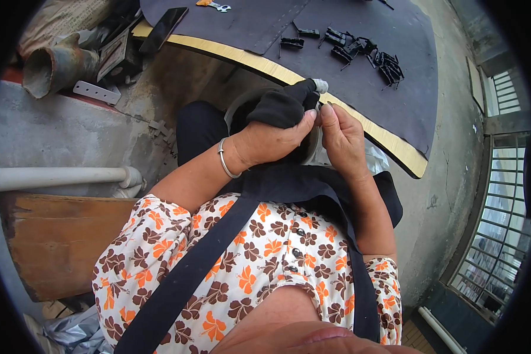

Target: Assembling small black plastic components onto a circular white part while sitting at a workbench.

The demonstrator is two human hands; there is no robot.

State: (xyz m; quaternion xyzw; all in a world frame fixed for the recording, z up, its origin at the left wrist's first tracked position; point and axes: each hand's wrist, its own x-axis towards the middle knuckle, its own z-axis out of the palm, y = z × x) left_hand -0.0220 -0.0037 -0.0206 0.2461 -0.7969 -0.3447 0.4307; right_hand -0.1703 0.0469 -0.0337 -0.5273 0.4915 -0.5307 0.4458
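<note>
My left hand (pixel 271 138) is partly covered by a black cloth glove (pixel 277 107), with the thumb bare. A white wrapping (pixel 321 86) covers a fingertip of that hand. Its thumb presses in towards the fingers at the table's front edge. My right hand (pixel 343 137) is bare and closed in a pinch, thumb against forefinger, almost touching the left thumb. Whatever lies between the fingers of either hand is too small and hidden to name. Below both hands stands a round bucket (pixel 233 112), its inside mostly hidden by the glove.
Several black plastic clip-like parts (pixel 351 47) lie on the dark-covered table (pixel 360 100), which has a pale wooden edge. A phone (pixel 164 29) rests at its left corner, near a small wrench (pixel 221 7). A rusty pipe piece (pixel 59 66) and a white pipe (pixel 59 178) are at left.
</note>
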